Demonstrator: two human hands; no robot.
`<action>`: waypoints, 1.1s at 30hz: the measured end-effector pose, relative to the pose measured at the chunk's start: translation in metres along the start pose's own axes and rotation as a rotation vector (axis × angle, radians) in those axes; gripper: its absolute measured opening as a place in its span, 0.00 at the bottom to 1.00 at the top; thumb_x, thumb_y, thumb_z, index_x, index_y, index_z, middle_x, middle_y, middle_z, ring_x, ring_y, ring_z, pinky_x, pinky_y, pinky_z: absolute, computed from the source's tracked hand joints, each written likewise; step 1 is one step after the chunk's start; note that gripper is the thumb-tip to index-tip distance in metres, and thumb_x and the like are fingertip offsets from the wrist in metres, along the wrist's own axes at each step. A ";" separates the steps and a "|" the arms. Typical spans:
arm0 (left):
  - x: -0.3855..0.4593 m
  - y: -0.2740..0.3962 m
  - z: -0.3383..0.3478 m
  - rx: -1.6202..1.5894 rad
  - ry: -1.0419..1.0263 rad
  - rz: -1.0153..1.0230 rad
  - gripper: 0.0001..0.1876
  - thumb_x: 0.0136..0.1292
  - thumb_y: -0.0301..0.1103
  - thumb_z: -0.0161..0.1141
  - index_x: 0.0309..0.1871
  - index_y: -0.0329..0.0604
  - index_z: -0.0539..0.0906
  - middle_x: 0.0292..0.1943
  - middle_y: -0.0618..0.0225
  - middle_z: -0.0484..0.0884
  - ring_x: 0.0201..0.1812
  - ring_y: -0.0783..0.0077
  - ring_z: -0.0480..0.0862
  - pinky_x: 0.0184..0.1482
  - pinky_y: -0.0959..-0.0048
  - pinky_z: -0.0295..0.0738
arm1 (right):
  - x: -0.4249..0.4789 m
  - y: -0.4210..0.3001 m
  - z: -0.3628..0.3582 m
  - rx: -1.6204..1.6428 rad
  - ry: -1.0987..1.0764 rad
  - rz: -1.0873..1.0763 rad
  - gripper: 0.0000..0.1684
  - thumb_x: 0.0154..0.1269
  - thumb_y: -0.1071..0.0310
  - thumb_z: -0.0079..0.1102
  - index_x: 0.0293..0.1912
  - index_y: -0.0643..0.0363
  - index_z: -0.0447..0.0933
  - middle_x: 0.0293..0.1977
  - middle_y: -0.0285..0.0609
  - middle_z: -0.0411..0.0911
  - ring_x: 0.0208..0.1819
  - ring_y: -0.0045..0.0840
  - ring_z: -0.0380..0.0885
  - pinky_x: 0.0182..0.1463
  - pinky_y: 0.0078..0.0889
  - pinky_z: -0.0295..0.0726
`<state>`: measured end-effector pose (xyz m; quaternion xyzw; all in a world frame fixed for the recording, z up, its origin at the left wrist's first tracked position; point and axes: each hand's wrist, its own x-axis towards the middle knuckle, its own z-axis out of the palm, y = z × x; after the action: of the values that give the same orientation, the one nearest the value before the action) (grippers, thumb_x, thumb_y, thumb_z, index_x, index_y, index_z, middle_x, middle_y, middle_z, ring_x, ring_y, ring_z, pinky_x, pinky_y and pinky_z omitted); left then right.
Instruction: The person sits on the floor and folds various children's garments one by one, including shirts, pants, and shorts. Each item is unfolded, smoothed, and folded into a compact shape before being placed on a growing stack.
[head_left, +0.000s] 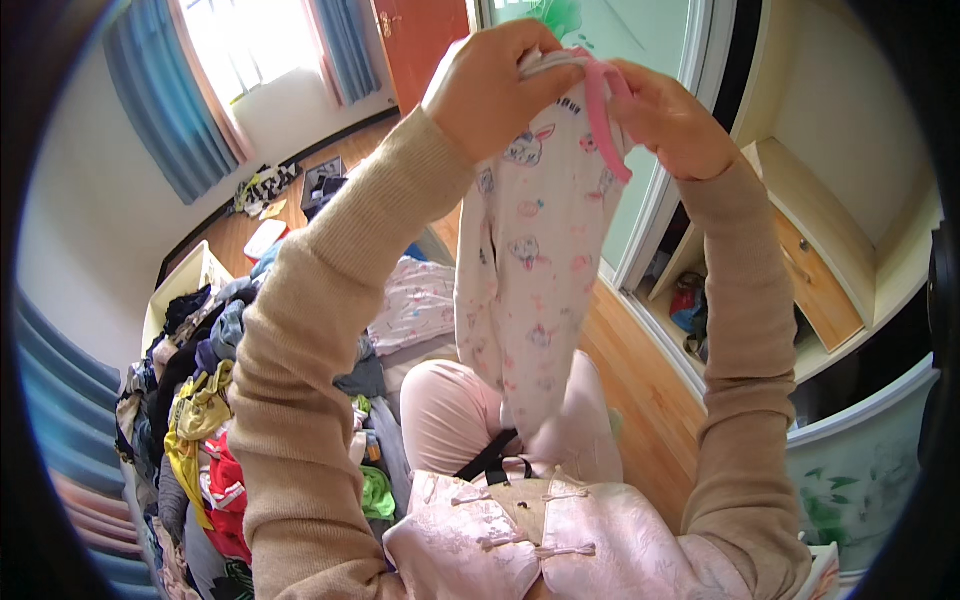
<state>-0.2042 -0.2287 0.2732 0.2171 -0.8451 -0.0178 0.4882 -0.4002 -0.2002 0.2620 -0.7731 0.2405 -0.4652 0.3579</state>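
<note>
A white child's garment (536, 247), printed with small cartoon animals and edged in pink, hangs from both hands above my lap. My left hand (499, 90) grips its top edge between thumb and fingers. At the pink trim, my right hand (664, 120) holds the other side, with its fingertips partly hidden by the cloth. The garment's lower end hangs narrow and folded between my knees. Behind it, a similar white printed cloth (416, 304) lies spread on the bed or seat beside my knee.
A large heap of mixed clothes (202, 397) lies at the left, by a cream bin (180, 289). An open wardrobe (825, 202) with a wooden drawer stands at the right, behind a sliding-door frame (652, 232). Farther off are a grey box (319, 184) and a red door (427, 45).
</note>
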 end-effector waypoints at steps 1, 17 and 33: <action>0.001 -0.001 0.001 0.047 0.010 0.022 0.12 0.59 0.38 0.62 0.36 0.37 0.79 0.26 0.71 0.79 0.27 0.81 0.79 0.30 0.81 0.74 | 0.004 0.002 0.003 -0.250 -0.038 -0.081 0.22 0.59 0.58 0.61 0.49 0.61 0.75 0.39 0.43 0.79 0.39 0.19 0.78 0.44 0.23 0.77; -0.073 -0.042 0.054 -0.631 -0.372 -0.383 0.23 0.50 0.34 0.70 0.49 0.36 0.77 0.42 0.61 0.82 0.40 0.70 0.82 0.46 0.71 0.77 | 0.023 -0.014 -0.002 -0.473 0.260 -0.125 0.04 0.60 0.74 0.57 0.36 0.64 0.76 0.27 0.25 0.72 0.30 0.08 0.66 0.34 0.13 0.67; -0.274 0.093 0.157 -0.684 -0.160 -0.323 0.12 0.51 0.28 0.63 0.41 0.42 0.79 0.47 0.61 0.74 0.45 0.58 0.77 0.46 0.67 0.72 | -0.022 -0.017 -0.094 -0.674 0.539 -0.276 0.15 0.67 0.68 0.51 0.51 0.64 0.74 0.43 0.35 0.77 0.43 0.15 0.73 0.48 0.16 0.71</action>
<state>-0.2502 -0.0678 -0.0101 0.1699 -0.7806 -0.3924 0.4558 -0.4936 -0.2049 0.2925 -0.7225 0.3578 -0.5890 -0.0547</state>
